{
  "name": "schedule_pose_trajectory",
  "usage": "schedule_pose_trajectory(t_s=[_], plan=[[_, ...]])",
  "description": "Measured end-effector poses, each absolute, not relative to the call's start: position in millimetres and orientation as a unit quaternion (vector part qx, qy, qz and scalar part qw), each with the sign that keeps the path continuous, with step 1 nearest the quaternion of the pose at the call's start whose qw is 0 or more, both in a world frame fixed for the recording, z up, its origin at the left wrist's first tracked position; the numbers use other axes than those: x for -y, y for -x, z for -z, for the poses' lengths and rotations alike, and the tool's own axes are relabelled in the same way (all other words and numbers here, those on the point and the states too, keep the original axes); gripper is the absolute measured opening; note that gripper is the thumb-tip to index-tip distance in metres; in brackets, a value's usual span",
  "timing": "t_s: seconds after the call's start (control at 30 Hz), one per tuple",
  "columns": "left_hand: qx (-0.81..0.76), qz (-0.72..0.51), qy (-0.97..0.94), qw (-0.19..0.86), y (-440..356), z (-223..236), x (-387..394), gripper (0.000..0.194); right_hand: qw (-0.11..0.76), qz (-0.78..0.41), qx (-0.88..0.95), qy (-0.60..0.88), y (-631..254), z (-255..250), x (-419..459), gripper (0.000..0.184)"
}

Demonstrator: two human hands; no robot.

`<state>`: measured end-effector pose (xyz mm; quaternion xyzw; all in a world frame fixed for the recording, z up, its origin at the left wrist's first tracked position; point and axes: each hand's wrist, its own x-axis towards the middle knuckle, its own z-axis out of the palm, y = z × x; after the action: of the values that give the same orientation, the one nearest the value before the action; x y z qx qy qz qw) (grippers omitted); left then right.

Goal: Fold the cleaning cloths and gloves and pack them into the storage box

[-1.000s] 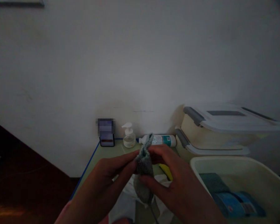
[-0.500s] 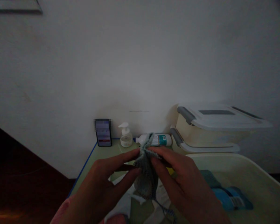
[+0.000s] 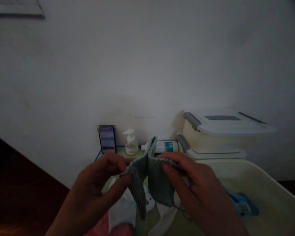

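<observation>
The knitted piece [image 3: 160,185], grey-green in colour, is found raised above the counter [image 3: 120,151], between the two hands. The left hand [image 3: 93,188] pinches its left upper edge between thumb and fingers; the right hand [image 3: 199,190] grips the right upper edge likewise, thumb on the near face. Neither hand is released, and neither appears tightly clenched. Between the grips the fabric rises in a narrow standing fold, with a flap hanging on each side. A thin strand [image 3: 184,212] trails from the lower right corner, near the right hand. Judged by its look, the article is light, soft and limp, with enough body in the knit to hold a crease; breakage is unlikely, and the textured surface should offer fair friction. Possible faults are stretching of the edge or snagging of the strand. The upper edges are assessed as sound holding points, taken with a broad, gentle pinch, fingertips clear of the strand. Whether the piece is one layer or two cannot be determined in the dim light. Beneath the hands, a white cloth [image 3: 123,211] lies on the counter. A pump bottle [image 3: 131,146] stands beyond, beside an upright phone [image 3: 108,141]; a white bottle [image 3: 172,146] lies on its side.
</observation>
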<state>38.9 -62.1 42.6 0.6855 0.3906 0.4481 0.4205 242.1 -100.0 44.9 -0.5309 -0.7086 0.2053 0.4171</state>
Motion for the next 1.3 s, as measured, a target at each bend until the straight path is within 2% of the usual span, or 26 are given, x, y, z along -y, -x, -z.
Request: schedule_pose_trajectory(t_s=[0.13, 0.27, 0.4, 0.53, 0.6, 0.77, 0.87, 1.0, 1.1, 1.3], plan=[[-0.423, -0.509, -0.625, 0.414, -36.1, -41.2, 57.3, 0.01, 0.429, -0.119, 0.7, 0.559, -250.2, -45.9, 104.0, 0.019], [-0.462, -0.506, -0.612, 0.395, -32.2, -40.2, 49.9, 0.01, 0.432, -0.073, 0.679, 0.589, -261.5, -49.5, 103.8, 0.02], [-0.55, -0.48, -0.607, 0.312, -25.7, -44.2, 43.8, 0.013, 0.429, -0.024, 0.671, 0.604, -273.9, -51.7, 108.0, 0.019], [-0.622, -0.441, -0.604, 0.232, -22.0, -48.6, 39.9, 0.015, 0.376, -0.022, 0.693, 0.615, -282.8, -47.9, 113.2, 0.02], [-0.606, -0.439, -0.612, 0.254, -24.5, -47.9, 39.3, 0.017, 0.339, -0.048, 0.705, 0.621, -283.1, -43.6, 112.0, 0.021], [-0.486, -0.411, -0.654, 0.41, -46.1, -38.2, 43.2, 0.015, 0.257, -0.128, 0.738, 0.61, -269.2, -32.8, 103.0, 0.019], [-0.449, -0.395, -0.654, 0.463, -61.3, -34.7, 47.8, 0.011, 0.278, -0.132, 0.753, 0.582, -254.3, -34.1, 100.5, 0.025], [-0.444, -0.399, -0.625, 0.504, -69.8, -37.0, 53.6, 0.01, 0.3, -0.198, 0.756, 0.547, -237.1, -41.2, 100.4, 0.011], [-0.418, -0.382, -0.635, 0.525, -66.4, -39.8, 56.6, 0.008, 0.318, -0.224, 0.74, 0.549, -232.6, -43.1, 99.8, 0.008], [-0.381, -0.349, -0.706, 0.484, -56.8, -41.2, 58.1, 0.018, 0.349, -0.254, 0.719, 0.545, -235.0, -42.9, 100.7, 0.016]])
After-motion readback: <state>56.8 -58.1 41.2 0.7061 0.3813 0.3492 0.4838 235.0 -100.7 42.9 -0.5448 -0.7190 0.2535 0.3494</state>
